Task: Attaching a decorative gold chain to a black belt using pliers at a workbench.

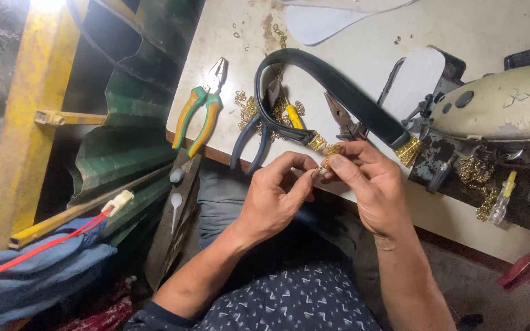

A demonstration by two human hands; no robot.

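Hands (pixel 323 178) pinching gold chain piece (pixel 329 153) (mostly hidden), black strap (pixel 338 86) above

The surface (pixel 363 55) is a worn, stained off-white top with a brown front edge. Green-and-yellow pliers (pixel 200 107) lie at 9 o'clock. Blue-handled pliers (pixel 259 132) lie just beside them, toward centre, over loose gold chain links (pixel 246 110). A black strap (pixel 332 83) with gold end clips arcs across the centre. A white sole-shaped cutout (pixel 317 21), possibly paper, lies at 12 o'clock. A cream sewing machine (pixel 498 104) stands at 3 o'clock.
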